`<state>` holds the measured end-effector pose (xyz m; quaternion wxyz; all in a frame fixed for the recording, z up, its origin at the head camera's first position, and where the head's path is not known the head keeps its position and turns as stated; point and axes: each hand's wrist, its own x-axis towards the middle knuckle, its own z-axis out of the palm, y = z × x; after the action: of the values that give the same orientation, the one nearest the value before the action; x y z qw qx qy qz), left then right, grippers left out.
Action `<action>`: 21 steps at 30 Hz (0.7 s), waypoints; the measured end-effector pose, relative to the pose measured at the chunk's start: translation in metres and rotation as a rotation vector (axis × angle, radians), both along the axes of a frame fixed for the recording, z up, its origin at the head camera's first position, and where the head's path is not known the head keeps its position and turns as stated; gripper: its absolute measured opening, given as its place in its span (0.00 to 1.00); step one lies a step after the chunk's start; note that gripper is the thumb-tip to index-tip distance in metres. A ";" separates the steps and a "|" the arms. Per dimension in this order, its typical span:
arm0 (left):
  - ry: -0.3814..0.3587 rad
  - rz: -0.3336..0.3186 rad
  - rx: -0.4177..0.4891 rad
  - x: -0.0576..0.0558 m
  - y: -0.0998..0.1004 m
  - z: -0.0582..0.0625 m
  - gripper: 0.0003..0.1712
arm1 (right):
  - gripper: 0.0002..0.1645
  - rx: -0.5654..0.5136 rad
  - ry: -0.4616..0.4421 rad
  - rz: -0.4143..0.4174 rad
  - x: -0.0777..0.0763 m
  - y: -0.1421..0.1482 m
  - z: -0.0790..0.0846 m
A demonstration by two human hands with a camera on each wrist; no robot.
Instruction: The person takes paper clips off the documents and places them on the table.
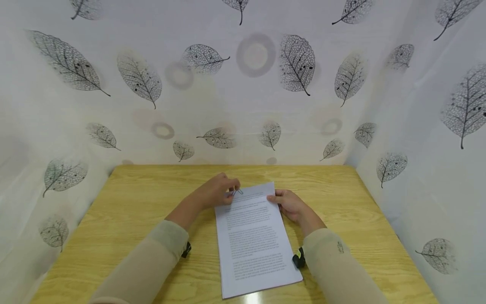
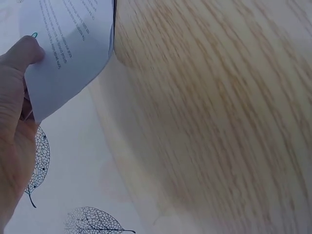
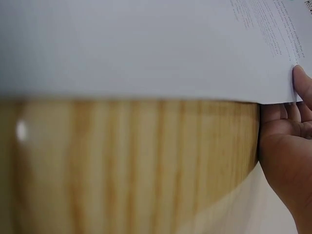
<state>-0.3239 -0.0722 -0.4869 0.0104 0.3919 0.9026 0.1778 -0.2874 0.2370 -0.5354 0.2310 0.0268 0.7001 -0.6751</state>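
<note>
A stack of printed paper sheets (image 1: 252, 240) lies lengthwise before me, its far end at my hands. At its far left corner my left hand (image 1: 214, 192) pinches a small wire paper clip (image 1: 238, 191) at the sheets' edge. In the left wrist view the thumb (image 2: 30, 52) lies over the paper, with a greenish loop of the clip just past its tip; the other fingers are mostly hidden behind the sheet. My right hand (image 1: 292, 204) grips the far right edge of the stack, thumb (image 3: 302, 84) on top and fingers underneath.
The stack rests on a wood-grain table (image 1: 144, 211). White cloth with a leaf print (image 1: 254, 97) stands behind the table and along both sides. Dark bands with small devices (image 1: 299, 258) sit at both wrists, the right one by the paper's edge.
</note>
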 end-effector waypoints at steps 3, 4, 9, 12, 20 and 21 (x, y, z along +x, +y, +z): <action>-0.014 0.018 0.008 0.000 -0.002 0.001 0.15 | 0.24 -0.001 0.004 -0.002 0.000 0.000 -0.001; -0.025 0.033 0.009 0.000 -0.002 0.001 0.15 | 0.24 -0.004 0.006 -0.003 0.000 0.000 0.000; -0.098 0.105 0.065 -0.001 -0.006 -0.002 0.15 | 0.26 -0.012 0.013 -0.003 0.001 0.000 0.000; -0.123 0.129 0.103 -0.001 -0.009 -0.004 0.15 | 0.26 -0.013 0.006 -0.004 0.001 -0.001 0.000; -0.162 0.193 0.164 -0.002 -0.017 -0.003 0.14 | 0.26 -0.006 -0.001 -0.021 0.003 -0.002 0.005; -0.162 0.201 0.168 -0.002 -0.019 -0.002 0.14 | 0.26 -0.005 -0.001 -0.026 0.003 -0.002 0.005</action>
<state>-0.3257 -0.0910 -0.4894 0.0324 0.2833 0.9156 0.2836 -0.2848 0.2346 -0.5306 0.2229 0.0356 0.6979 -0.6797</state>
